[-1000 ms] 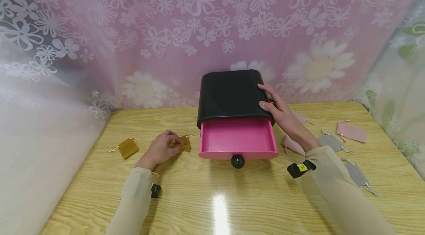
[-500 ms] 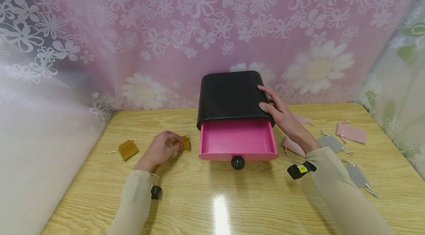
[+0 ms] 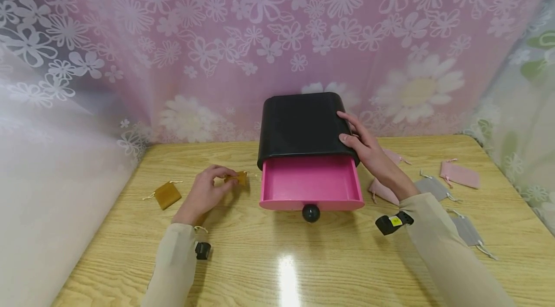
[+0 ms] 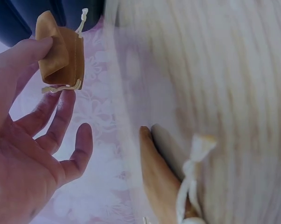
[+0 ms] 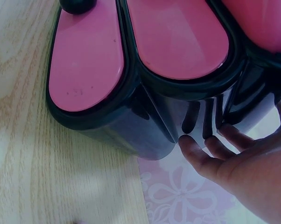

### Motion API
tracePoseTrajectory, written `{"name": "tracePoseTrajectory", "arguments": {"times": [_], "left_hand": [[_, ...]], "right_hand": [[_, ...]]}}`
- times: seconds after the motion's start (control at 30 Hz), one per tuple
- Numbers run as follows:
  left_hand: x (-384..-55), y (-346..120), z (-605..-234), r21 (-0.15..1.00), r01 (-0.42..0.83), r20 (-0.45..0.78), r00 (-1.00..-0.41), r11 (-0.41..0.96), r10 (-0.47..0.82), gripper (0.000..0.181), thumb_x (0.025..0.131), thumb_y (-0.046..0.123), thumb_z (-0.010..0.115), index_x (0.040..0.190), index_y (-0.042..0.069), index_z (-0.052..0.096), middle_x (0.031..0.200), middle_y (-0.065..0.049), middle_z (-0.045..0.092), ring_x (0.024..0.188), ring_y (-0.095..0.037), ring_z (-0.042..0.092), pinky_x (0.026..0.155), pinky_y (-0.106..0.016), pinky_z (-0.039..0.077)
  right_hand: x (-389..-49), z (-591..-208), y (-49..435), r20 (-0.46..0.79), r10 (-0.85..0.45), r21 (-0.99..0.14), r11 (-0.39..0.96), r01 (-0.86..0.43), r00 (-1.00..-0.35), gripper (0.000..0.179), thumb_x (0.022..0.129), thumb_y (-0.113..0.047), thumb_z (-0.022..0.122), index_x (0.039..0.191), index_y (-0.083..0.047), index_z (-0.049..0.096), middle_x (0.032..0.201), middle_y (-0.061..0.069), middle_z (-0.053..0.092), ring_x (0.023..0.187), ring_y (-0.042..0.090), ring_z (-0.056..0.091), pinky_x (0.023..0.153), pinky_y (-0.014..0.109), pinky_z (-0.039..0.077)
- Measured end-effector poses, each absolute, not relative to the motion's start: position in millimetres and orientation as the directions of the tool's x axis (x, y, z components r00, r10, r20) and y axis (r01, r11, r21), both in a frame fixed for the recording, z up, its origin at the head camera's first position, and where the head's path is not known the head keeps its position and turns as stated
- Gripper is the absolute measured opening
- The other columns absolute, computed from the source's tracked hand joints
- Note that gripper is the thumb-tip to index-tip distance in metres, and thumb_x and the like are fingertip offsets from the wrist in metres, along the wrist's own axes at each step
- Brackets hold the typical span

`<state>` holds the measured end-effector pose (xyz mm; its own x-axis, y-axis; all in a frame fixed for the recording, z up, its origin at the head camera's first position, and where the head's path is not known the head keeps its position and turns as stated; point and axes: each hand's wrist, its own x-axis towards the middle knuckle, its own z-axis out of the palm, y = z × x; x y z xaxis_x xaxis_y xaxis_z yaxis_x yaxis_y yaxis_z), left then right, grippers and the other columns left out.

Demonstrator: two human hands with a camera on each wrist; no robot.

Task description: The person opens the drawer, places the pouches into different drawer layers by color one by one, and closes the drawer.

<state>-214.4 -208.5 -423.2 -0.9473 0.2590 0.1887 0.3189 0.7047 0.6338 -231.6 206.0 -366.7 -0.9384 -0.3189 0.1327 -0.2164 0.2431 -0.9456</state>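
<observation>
My left hand (image 3: 204, 193) pinches a small brown drawstring pouch (image 3: 238, 179) left of the drawer unit. In the left wrist view the pouch (image 4: 61, 53) is folded over at the thumb, its cream cords dangling. A black drawer unit (image 3: 303, 124) stands at the middle of the table; its pink top drawer (image 3: 312, 205) is pulled out, with nothing inside. My right hand (image 3: 368, 148) rests on the unit's right side and upper edge. The right wrist view has its fingertips (image 5: 189, 142) against the glossy black side, beside the stacked pink drawer fronts.
Another brown pouch (image 3: 167, 195) lies farther left on the wooden table (image 3: 243, 268). To the right are several pink and grey pouches, among them a pink pouch (image 3: 459, 173) and a grey pouch (image 3: 465, 229), some partly behind the right arm. A floral curtain (image 3: 277, 46) hangs behind.
The left hand has raised the brown pouch slightly off its earlier spot and moved a little away from me. The right hand and the drawer unit stay as they were.
</observation>
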Motion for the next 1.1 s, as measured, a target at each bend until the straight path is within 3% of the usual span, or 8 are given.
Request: {"name": "tracePoseTrajectory", "arguments": {"times": [0.17, 0.37, 0.47, 0.83, 1.1], "left_hand": [[-214, -208, -417, 0.637, 0.33, 0.21, -0.944, 0.697, 0.255, 0.013, 0.097, 0.021, 0.071, 0.108, 0.019, 0.077, 0.118, -0.007, 0.069, 0.107, -0.027, 0.064, 0.093, -0.057, 0.05], [-212, -206, -410, 0.639, 0.307, 0.199, -0.952, 0.705, 0.235, 0.014, 0.098, 0.025, 0.07, 0.109, 0.021, 0.077, 0.114, -0.002, 0.07, 0.104, -0.025, 0.064, 0.09, -0.051, 0.046], [-210, -205, -406, 0.651, 0.301, 0.197, -0.954, 0.696, 0.228, 0.015, 0.098, 0.025, 0.07, 0.111, 0.021, 0.077, 0.113, -0.002, 0.07, 0.105, -0.025, 0.064, 0.092, -0.052, 0.046], [-205, -203, -391, 0.673, 0.312, 0.239, -0.95, 0.67, 0.201, 0.018, 0.098, 0.027, 0.07, 0.113, 0.02, 0.077, 0.117, -0.003, 0.07, 0.114, -0.028, 0.064, 0.098, -0.058, 0.049], [-199, -203, -380, 0.684, 0.322, 0.267, -0.946, 0.654, 0.185, 0.018, 0.098, 0.03, 0.07, 0.112, 0.022, 0.076, 0.116, -0.001, 0.069, 0.114, -0.026, 0.064, 0.1, -0.058, 0.05]], "right_hand": [[-232, -365, 206, 0.137, -0.32, -0.946, 0.239, -0.219, -0.937, 0.06, 0.109, -0.032, 0.042, 0.164, -0.033, 0.02, 0.165, 0.018, 0.025, 0.145, 0.036, 0.036, 0.117, 0.057, 0.029], [-232, -364, 207, 0.141, -0.328, -0.951, 0.219, -0.22, -0.934, 0.058, 0.11, -0.031, 0.04, 0.164, -0.033, 0.02, 0.162, 0.017, 0.032, 0.132, 0.015, 0.047, 0.101, 0.022, 0.044], [-232, -365, 207, 0.147, -0.332, -0.952, 0.207, -0.224, -0.932, 0.058, 0.11, -0.03, 0.041, 0.164, -0.033, 0.02, 0.162, 0.017, 0.032, 0.127, 0.008, 0.049, 0.095, 0.015, 0.046], [-232, -366, 206, 0.156, -0.332, -0.952, 0.202, -0.231, -0.93, 0.058, 0.11, -0.029, 0.041, 0.164, -0.031, 0.021, 0.162, 0.017, 0.032, 0.127, 0.007, 0.048, 0.098, 0.017, 0.044], [-230, -366, 206, 0.149, -0.319, -0.942, 0.241, -0.232, -0.936, 0.059, 0.109, -0.03, 0.041, 0.164, -0.032, 0.021, 0.163, 0.017, 0.031, 0.132, 0.019, 0.045, 0.108, 0.037, 0.038]]}}
